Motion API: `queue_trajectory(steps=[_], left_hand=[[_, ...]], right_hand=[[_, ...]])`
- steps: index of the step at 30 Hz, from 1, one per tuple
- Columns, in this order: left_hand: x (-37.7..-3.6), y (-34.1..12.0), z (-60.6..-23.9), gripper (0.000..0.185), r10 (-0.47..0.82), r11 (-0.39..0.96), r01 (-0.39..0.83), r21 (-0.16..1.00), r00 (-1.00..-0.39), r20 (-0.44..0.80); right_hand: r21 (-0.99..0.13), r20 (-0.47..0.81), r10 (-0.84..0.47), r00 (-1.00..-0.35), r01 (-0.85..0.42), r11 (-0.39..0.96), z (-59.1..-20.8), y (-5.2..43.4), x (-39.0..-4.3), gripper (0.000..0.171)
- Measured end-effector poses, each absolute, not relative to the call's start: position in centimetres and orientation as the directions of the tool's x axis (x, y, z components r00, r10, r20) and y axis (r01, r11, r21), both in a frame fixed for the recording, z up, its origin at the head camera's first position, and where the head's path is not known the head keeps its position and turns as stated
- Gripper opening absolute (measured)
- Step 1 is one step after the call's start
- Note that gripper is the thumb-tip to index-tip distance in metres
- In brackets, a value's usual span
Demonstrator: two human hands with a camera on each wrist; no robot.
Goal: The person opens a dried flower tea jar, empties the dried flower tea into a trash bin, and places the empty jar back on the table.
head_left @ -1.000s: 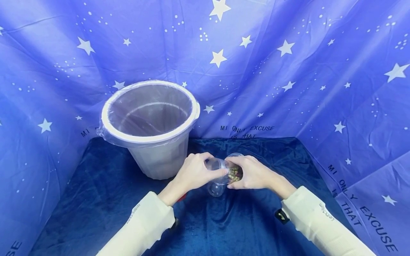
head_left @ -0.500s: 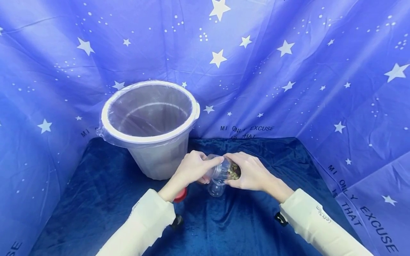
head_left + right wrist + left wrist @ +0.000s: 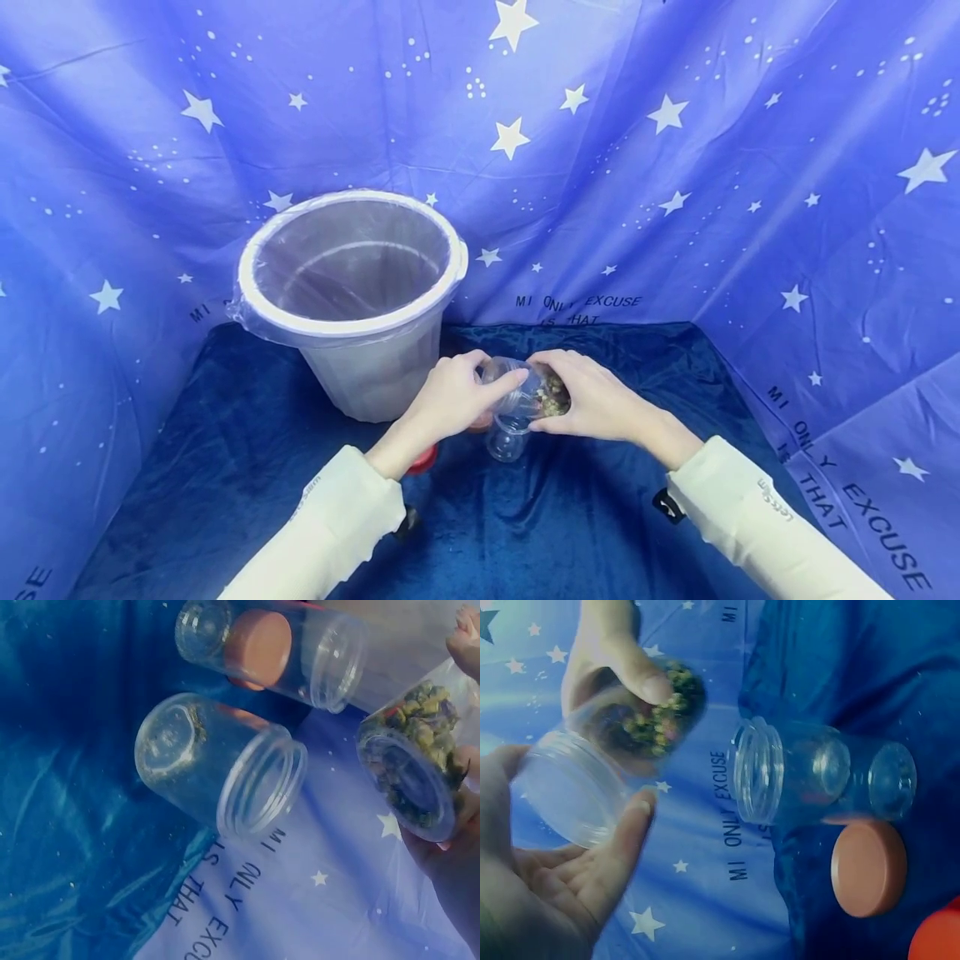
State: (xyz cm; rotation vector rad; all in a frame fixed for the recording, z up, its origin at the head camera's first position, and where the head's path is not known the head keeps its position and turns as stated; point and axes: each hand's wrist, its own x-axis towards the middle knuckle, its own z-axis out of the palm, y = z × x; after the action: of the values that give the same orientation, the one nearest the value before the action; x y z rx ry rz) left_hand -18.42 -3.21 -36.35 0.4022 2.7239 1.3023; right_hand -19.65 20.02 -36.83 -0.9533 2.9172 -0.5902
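Note:
My right hand (image 3: 592,396) holds a clear plastic jar (image 3: 641,731) by its body, with dried yellow-green flower buds (image 3: 664,724) lying towards its base. My left hand (image 3: 450,396) grips the jar's mouth end, where a see-through lid (image 3: 574,787) sits. The jar is tilted on its side above the cloth. Below the hands, two uncapped clear jars stand on the cloth: a taller jar (image 3: 334,664) and a shorter jar (image 3: 217,765) with some specks inside. A pinkish-orange lid (image 3: 870,868) lies beside them, and near the left wrist is a red lid (image 3: 422,458).
A large white bucket (image 3: 367,367) lined with a clear bag stands behind and left of the hands. Dark blue velvet cloth (image 3: 525,533) covers the surface. Starry blue curtains (image 3: 600,167) enclose the back and sides.
My left thumb has shifted up around the lid end of the jar, and the left hand has turned. The red lid shows more beside the left wrist. The bucket stays put.

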Motion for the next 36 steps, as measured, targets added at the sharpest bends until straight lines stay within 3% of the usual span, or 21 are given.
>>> queue_trajectory(steps=[5, 10, 18, 23, 28, 32, 36], left_hand=[[-18.2, -3.5, -36.3, 0.057, 0.346, 0.557, 0.281, 0.782, -0.934, 0.089], [-18.4, -4.1, -36.6, 0.055, 0.484, 0.494, 0.401, 0.771, -0.864, 0.139], [-18.7, -5.0, -37.0, 0.082, 0.653, 0.457, 0.699, 0.55, -0.684, 0.325], [-18.9, -4.9, -37.0, 0.072, 0.709, 0.408, 0.85, 0.334, -0.525, 0.471], [-18.9, -4.9, -37.2, 0.062, 0.741, 0.376, 0.915, 0.147, -0.392, 0.545], [-18.8, -4.8, -37.4, 0.061, 0.744, 0.376, 0.923, 0.078, -0.351, 0.568], [-18.8, -4.8, -37.6, 0.061, 0.74, 0.387, 0.92, 0.067, -0.353, 0.572]], right_hand=[[-0.367, 0.001, -0.573, -0.819, -0.533, 0.762, -36.4, 20.6, -20.0, 0.08], [-0.361, -0.052, -0.599, -0.799, -0.544, 0.757, -36.3, 21.0, -20.2, 0.077], [-0.434, -0.062, -0.605, -0.794, -0.524, 0.733, -36.1, 21.5, -20.8, 0.071], [-0.488, -0.077, -0.628, -0.774, -0.52, 0.701, -36.2, 21.8, -20.9, 0.07], [-0.485, -0.058, -0.666, -0.744, -0.562, 0.67, -36.4, 21.8, -21.0, 0.069], [-0.491, -0.036, -0.676, -0.736, -0.576, 0.653, -36.7, 21.7, -21.1, 0.066], [-0.489, -0.011, -0.675, -0.737, -0.585, 0.647, -36.9, 21.6, -21.1, 0.068]])
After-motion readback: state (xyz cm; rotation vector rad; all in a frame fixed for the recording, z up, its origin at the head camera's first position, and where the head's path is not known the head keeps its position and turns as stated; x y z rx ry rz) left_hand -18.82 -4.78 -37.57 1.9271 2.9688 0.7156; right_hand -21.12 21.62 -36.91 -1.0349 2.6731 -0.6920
